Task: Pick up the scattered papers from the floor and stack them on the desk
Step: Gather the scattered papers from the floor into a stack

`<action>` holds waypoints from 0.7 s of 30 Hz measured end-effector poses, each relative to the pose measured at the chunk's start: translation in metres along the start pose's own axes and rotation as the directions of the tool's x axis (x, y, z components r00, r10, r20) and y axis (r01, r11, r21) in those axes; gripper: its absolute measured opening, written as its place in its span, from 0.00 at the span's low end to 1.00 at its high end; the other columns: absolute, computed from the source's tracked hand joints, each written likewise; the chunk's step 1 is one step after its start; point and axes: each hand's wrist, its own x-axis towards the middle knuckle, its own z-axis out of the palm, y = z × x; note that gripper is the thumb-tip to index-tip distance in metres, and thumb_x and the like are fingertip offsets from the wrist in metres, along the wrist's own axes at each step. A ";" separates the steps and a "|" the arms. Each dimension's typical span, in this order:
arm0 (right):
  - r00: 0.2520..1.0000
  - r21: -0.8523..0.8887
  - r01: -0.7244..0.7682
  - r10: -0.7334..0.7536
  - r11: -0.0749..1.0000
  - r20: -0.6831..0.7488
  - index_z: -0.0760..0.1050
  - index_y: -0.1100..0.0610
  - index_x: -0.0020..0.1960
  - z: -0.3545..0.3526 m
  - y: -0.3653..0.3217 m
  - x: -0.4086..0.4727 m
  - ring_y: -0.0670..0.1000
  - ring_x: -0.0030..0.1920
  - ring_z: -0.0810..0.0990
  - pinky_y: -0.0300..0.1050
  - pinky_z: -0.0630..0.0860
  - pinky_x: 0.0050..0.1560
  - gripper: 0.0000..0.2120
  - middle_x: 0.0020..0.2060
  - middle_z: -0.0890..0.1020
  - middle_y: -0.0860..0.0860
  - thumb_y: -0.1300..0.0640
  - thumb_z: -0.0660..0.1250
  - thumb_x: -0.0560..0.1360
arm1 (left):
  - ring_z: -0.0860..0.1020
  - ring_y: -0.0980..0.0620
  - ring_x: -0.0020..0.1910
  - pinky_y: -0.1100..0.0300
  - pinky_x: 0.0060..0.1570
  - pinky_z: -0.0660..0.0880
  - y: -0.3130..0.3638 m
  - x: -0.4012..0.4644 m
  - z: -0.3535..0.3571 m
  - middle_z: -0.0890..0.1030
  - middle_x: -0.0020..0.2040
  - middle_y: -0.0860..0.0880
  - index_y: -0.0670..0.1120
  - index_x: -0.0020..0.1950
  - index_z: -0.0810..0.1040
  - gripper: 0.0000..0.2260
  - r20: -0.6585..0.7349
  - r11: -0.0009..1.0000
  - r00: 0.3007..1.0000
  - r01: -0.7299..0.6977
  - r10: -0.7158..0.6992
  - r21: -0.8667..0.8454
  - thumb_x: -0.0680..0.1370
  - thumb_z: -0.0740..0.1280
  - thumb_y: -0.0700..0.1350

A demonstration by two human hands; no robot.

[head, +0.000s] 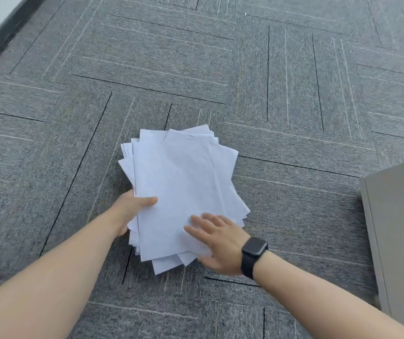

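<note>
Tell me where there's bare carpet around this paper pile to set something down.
Bare carpet spreads beyond the paper pile, up to the dark baseboard, and left of the left hand. Another strip lies between the pile and the grey cabinet. It is crowded near the right hand and both forearms.

One pile of papers (181, 189), its sheets too many and too fanned to count. Two hands: the left hand (132, 209) has its thumb on top of the pile, fingers hidden beneath; the right hand (217, 245) spreads four fingers and a thumb on the near corner. One watch (253, 255) behind those fingers, on the wrist. One cabinet (401, 231), well right of them.
</note>
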 end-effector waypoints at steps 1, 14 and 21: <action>0.999 0.022 -0.011 0.010 1.000 0.044 0.50 0.43 0.77 -0.003 0.003 -0.001 0.55 0.77 0.53 0.55 0.51 0.75 0.36 0.78 0.54 0.49 0.37 0.60 0.74 | 0.82 0.44 0.49 0.52 0.45 0.78 -0.002 0.001 0.002 0.83 0.55 0.42 0.42 0.63 0.76 0.19 -0.022 1.000 1.000 -0.014 0.014 -0.003 0.73 0.72 0.37; 0.558 0.898 -0.358 0.830 0.258 -0.016 0.55 0.57 0.77 -0.064 0.068 0.027 0.55 0.68 0.70 0.48 0.69 0.63 0.35 0.69 0.71 0.53 0.49 0.66 0.76 | 0.83 0.45 0.46 0.52 0.46 0.79 -0.001 -0.001 0.003 0.83 0.52 0.43 0.42 0.60 0.75 0.16 -0.051 0.957 0.965 -0.263 0.259 -0.122 0.74 0.68 0.31; 0.695 0.993 -0.114 0.716 0.019 0.066 0.82 0.54 0.45 -0.080 0.081 0.029 0.59 0.46 0.83 0.60 0.78 0.56 0.11 0.45 0.85 0.57 0.51 0.71 0.65 | 0.85 0.52 0.40 0.59 0.37 0.81 0.016 -0.012 0.011 0.87 0.42 0.50 0.45 0.56 0.77 0.11 0.059 0.922 0.943 -0.304 0.326 -0.238 0.77 0.64 0.33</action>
